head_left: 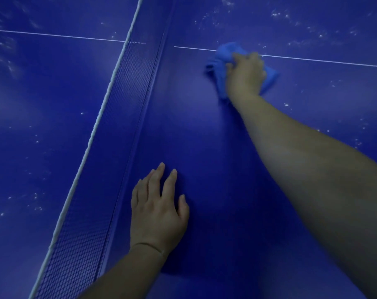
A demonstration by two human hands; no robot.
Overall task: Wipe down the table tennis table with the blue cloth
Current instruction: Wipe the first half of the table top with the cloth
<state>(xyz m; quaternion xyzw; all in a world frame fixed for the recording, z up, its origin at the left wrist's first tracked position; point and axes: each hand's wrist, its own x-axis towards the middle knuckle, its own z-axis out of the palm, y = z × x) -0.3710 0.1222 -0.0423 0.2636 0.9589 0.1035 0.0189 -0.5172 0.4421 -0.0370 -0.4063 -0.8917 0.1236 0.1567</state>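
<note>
The dark blue table tennis table (205, 130) fills the view. My right hand (246, 72) reaches far across it and grips a bunched light blue cloth (223, 53), pressed on the surface at the white centre line (323, 61). The cloth sticks out past the fingers to the left and right; part of it is hidden under the hand. My left hand (158, 209) rests flat on the table near me, fingers spread, holding nothing, just right of the net.
The net (118, 117) with its white top band runs diagonally from the lower left to the top middle. White dusty specks (280, 15) dot the far right half and the half left of the net.
</note>
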